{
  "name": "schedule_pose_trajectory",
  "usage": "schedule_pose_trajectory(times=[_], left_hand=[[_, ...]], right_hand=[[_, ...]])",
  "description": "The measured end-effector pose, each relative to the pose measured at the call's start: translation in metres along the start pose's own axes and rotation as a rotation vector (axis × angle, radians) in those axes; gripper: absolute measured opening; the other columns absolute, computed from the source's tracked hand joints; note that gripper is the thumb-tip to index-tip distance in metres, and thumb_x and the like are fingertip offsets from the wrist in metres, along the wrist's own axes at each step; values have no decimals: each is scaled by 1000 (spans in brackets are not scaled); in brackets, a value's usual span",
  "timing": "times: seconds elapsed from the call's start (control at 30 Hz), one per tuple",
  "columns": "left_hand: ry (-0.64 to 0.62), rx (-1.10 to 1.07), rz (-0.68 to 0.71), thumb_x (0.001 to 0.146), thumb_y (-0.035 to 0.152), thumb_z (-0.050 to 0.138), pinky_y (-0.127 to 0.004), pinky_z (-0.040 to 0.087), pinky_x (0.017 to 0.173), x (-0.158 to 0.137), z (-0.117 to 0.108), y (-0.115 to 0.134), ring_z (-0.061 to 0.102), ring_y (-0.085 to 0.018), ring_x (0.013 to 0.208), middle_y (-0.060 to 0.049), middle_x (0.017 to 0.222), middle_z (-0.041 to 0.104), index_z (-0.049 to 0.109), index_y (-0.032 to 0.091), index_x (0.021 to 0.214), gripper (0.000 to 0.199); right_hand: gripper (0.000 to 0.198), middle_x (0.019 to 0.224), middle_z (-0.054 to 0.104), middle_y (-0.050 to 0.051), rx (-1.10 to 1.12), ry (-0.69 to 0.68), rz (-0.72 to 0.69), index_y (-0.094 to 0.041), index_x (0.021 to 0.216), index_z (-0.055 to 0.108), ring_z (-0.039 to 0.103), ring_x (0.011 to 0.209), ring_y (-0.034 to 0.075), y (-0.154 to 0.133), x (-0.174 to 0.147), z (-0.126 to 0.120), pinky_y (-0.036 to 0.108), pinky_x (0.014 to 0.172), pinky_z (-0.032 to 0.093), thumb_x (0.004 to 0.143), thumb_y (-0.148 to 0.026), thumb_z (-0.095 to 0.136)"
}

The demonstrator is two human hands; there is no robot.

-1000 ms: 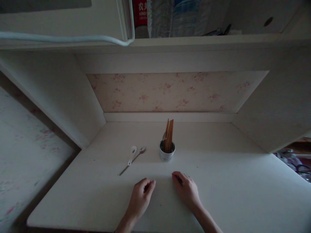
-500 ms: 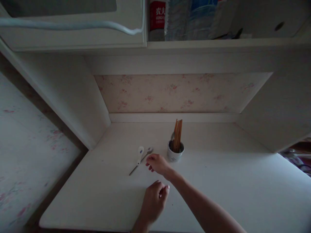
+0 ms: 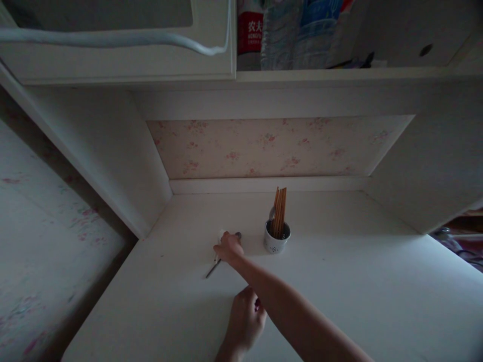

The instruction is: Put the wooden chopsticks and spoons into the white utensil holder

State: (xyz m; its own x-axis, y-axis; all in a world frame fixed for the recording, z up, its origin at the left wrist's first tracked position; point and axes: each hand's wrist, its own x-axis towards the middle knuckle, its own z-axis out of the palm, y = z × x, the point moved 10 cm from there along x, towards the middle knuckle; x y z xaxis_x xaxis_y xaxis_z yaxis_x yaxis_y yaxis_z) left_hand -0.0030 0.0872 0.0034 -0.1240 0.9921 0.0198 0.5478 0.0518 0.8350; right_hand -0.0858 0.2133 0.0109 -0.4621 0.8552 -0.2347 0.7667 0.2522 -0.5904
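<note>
My right hand is over two crossed spoons on the white tabletop, its thumb and fingers apart about the white spoon. That hand covers most of the white spoon, and I see no firm hold on it. Under it lies a metal spoon, its thin handle pointing to the near left and its bowl showing past the knuckles. My left hand rests nearer to me with curled fingers and nothing visible in them, partly behind my right forearm. To the right stands a white holder with wooden chopsticks.
The white tabletop is bounded by side panels and a flowered back wall. Overhead, a shelf holds a red-labelled bottle and wrapped clear bottles. A pale cable runs across the cabinet front.
My right hand has moved left onto the spoons and now hides most of the white one. My left hand stays curled in about the same place. The view has shifted slightly.
</note>
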Motion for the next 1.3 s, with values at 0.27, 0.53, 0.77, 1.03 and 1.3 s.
schedule_pose_trajectory(times=[0.27,0.53,0.77,1.03,1.3], left_hand=[[-8,5,-14,75,10,45,-25,34,57,-1,-1,0,54,-15,61,-4,71,64,59,18,73,16],[10,83,40,85,21,44,-25,33,56,-2,-1,5,52,-14,60,-3,68,60,56,19,70,19],[9,145,150,91,30,42,-24,35,58,-4,0,20,52,-14,61,-2,67,57,52,21,65,29],[-9,212,166,93,30,41,-23,35,59,-5,1,28,51,-12,60,0,66,55,52,20,64,32],[-14,276,162,94,31,40,-21,36,59,-5,4,32,52,-11,62,0,67,56,50,20,65,32]], right_hand=[[27,88,70,11,191,58,58,-13,89,64,66,85,23,5,-9,-2,27,66,47,65,-17,73],[9,67,65,-4,584,-18,-94,-18,77,64,56,50,8,14,-62,-25,17,47,42,74,-27,63],[25,55,53,-4,798,40,-102,-17,63,62,49,54,9,62,-119,-83,19,54,41,80,-35,57],[26,64,61,-1,832,231,-45,-17,81,69,51,57,11,115,-136,-153,22,52,37,73,-41,65],[34,60,60,-2,689,441,-38,-16,82,73,46,53,9,127,-111,-217,22,51,34,72,-47,65]])
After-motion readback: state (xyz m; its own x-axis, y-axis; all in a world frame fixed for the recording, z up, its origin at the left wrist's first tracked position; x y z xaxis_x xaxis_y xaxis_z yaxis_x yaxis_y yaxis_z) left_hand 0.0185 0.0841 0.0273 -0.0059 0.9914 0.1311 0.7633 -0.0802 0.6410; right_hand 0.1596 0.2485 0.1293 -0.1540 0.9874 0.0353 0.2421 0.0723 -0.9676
